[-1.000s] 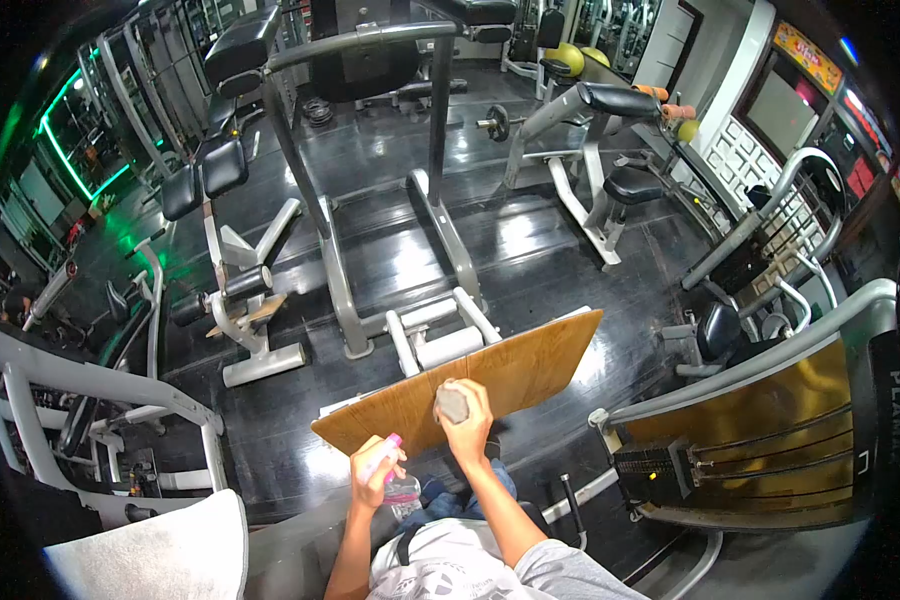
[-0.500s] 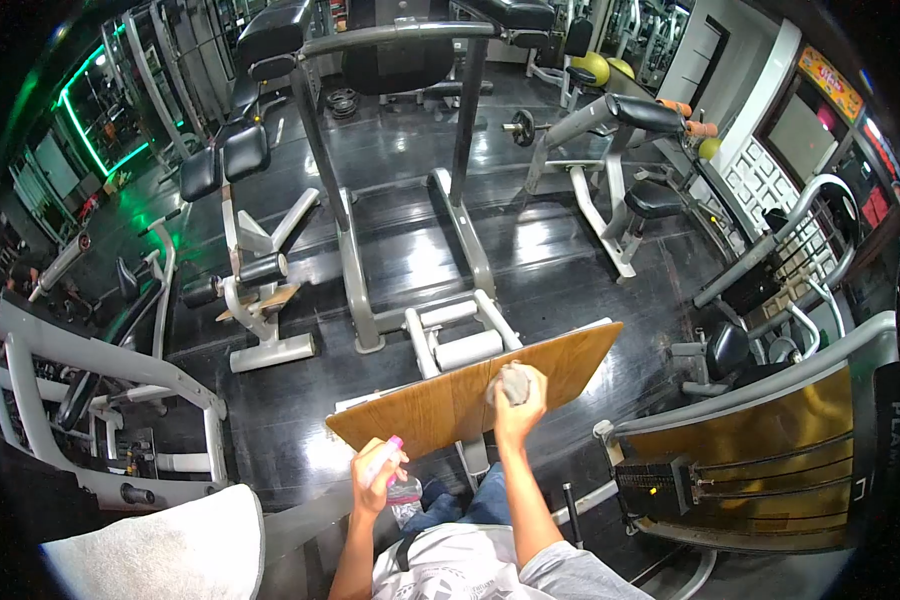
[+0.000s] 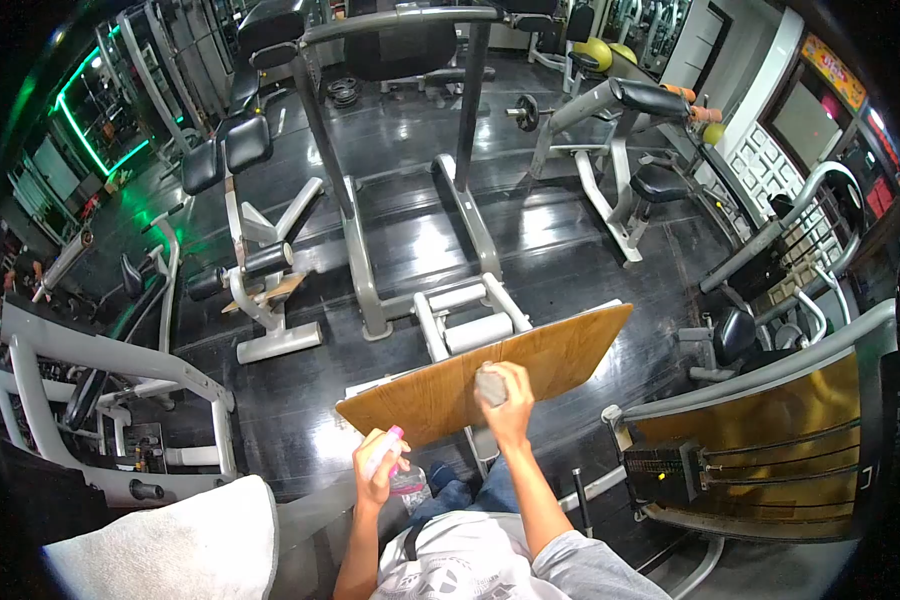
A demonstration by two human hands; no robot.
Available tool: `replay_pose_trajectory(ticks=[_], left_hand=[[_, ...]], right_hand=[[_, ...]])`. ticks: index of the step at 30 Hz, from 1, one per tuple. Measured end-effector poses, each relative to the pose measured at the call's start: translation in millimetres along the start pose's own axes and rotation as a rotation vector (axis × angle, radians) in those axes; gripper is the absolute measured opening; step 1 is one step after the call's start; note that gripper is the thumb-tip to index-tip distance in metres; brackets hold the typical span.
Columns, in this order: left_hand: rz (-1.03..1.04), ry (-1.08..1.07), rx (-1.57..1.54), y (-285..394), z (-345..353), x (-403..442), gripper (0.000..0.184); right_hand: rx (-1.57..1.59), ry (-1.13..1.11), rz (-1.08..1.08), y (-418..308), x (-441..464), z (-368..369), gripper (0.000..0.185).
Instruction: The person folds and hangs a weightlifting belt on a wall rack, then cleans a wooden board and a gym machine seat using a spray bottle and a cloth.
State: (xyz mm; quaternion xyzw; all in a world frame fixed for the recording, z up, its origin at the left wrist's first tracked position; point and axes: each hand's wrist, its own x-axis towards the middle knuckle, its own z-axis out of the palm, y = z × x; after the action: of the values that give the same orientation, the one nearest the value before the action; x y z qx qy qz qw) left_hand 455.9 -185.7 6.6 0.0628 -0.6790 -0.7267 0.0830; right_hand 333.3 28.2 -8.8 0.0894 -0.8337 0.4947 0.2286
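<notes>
A wooden board (image 3: pixel 560 355) with a wood-grain face stands tilted on a grey metal frame in front of me. My right hand (image 3: pixel 508 408) is closed round a greyish cloth (image 3: pixel 491 386), which lies against the board's face near its middle. To the left, my left hand (image 3: pixel 375 468) grips a clear spray bottle (image 3: pixel 410 486) by its pink and white head, just below the board's lower left corner. The bottle's body hangs under the hand, over my legs.
A white towel (image 3: pixel 185 540) lies at the lower left. Beyond the board stands a grey machine frame (image 3: pixel 358 250). A weight-stack machine (image 3: pixel 750 440) is at the right, a curl bench (image 3: pixel 655 97) at the back right, and a leg machine (image 3: pixel 265 262) at the left.
My right hand with the cloth first went right across the board, then came back a little to the left. My left hand keeps its hold on the spray bottle. The camera view has shifted somewhat.
</notes>
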Motion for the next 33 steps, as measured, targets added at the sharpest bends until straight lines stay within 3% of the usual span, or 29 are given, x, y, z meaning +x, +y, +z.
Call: replay_pose_trajectory(ticks=[5,9,15,25,30,33], left_hand=[[0.002,0.012,0.013,-4,-9,-5,0.033],[0.02,0.011,0.011,-3,-11,-4,0.033],[0.003,0.048,-0.123,7,-9,-3,0.036],[0.002,0.062,-0.124,10,-33,6,0.038],[0.0,0.051,-0.06,13,-40,10,0.035],[-0.073,0.048,0.034,16,-37,10,0.031]], right_hand=[[-0.006,0.088,-0.005,-22,9,9,0.045],[0.06,-0.095,-0.155,-44,-7,32,0.048],[0.037,-0.213,-0.102,0,-50,42,0.052],[0.114,0.038,-0.101,-44,-12,46,0.048],[0.076,-0.339,-0.216,-26,-54,65,0.055],[0.069,-0.346,-0.163,-6,-63,60,0.055]])
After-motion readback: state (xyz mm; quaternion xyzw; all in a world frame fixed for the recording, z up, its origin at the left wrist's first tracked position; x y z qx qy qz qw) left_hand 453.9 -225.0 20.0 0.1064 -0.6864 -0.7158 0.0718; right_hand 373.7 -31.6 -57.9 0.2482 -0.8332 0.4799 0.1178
